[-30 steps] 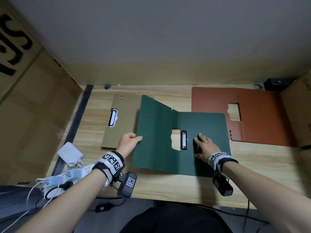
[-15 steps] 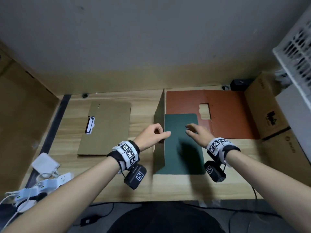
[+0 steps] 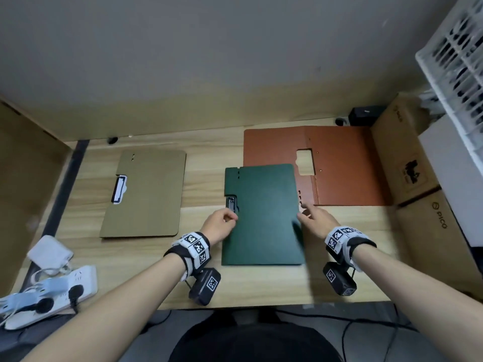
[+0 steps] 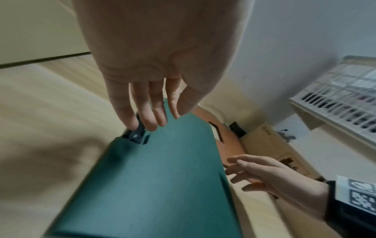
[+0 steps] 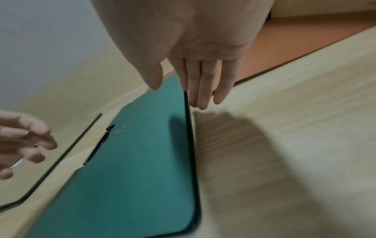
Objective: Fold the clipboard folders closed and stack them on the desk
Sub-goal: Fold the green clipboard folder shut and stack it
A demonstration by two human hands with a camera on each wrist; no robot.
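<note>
The green folder [image 3: 261, 212] lies folded shut and flat on the wooden counter [image 3: 203, 283], in front of the person. Its far right corner overlaps the near left part of the brown folder [image 3: 345, 165], which lies spread open against the back wall. The tan folder [image 3: 146, 194] lies closed on the counter well to the left, its white clip at its left edge.

The left hand [image 3: 218, 226] sits at the green folder's left edge, just below the black clip [image 3: 231, 203]. In the left wrist view its fingers [image 4: 150, 116] hang nearly straight and close together, tips down at the clip and the cover's edge; whether they press on it cannot be told. They hold nothing.

The right hand [image 3: 317, 222] is at the folder's right edge. In the right wrist view its fingers [image 5: 200, 87] point down, straight and side by side, just outside that edge, with the thumb over the green cover. The gap between thumb and fingers is narrow, but the edge is not clearly pinched; motion blur hides whether there is contact.

A white power strip [image 3: 49, 291] with plugs lies at the counter's near left corner, and cardboard boxes [image 3: 418, 194] stand along the right.
</note>
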